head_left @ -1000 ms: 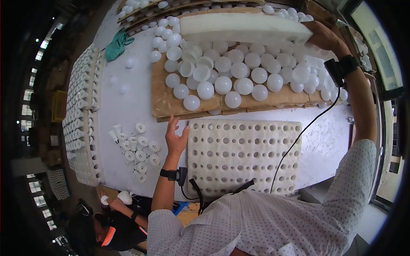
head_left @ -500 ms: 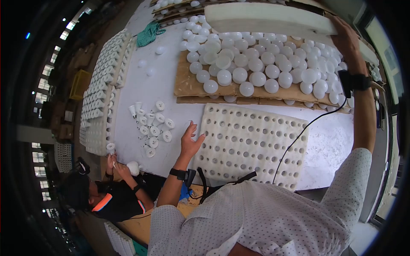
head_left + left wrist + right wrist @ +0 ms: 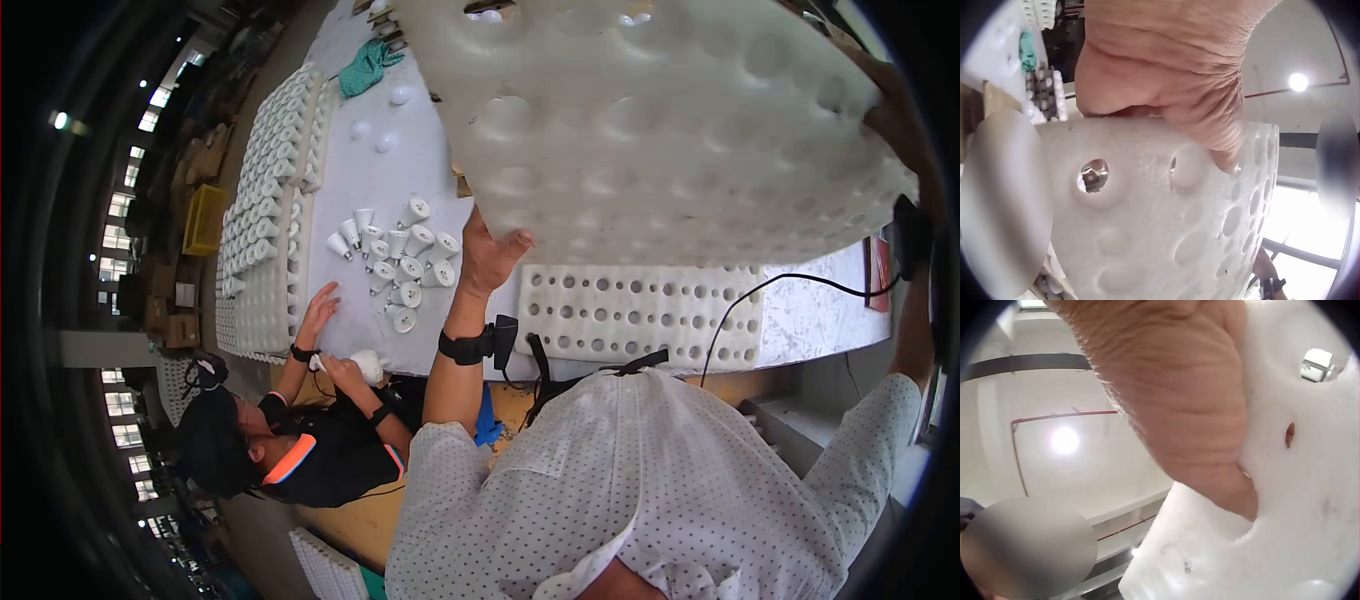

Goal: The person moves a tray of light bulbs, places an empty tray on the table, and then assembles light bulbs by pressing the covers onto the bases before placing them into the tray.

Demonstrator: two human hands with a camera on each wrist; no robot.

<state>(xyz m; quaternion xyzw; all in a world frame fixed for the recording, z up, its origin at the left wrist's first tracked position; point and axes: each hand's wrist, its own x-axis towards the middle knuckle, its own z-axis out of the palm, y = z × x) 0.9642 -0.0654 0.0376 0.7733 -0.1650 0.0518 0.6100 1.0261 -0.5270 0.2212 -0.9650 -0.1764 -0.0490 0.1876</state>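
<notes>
Both hands hold up a large white foam panel [image 3: 660,140] with rows of round hollows. My left hand [image 3: 492,255] grips its lower left edge; in the left wrist view the left hand [image 3: 1166,75] has its thumb on the panel face [image 3: 1147,219] and its other fingers behind. At the far right my right hand [image 3: 895,115] grips the opposite edge, and in the right wrist view the right hand [image 3: 1179,394] presses its thumb into a hollow of the panel [image 3: 1310,487]. A second foam panel with holes [image 3: 640,312] lies flat on the table below.
White bulb bases [image 3: 408,268] lie loose left of my left hand. Foam trays filled with white pieces [image 3: 262,215] stand at the table's left edge. A green cloth [image 3: 368,68] and several white domes [image 3: 386,143] lie farther back. Another person [image 3: 300,450] sits at lower left.
The raised panel has come toward me and tilted, its broad face now showing and covering the domes on cardboard. My left hand has moved from beside the lower panel to grip the raised one.
</notes>
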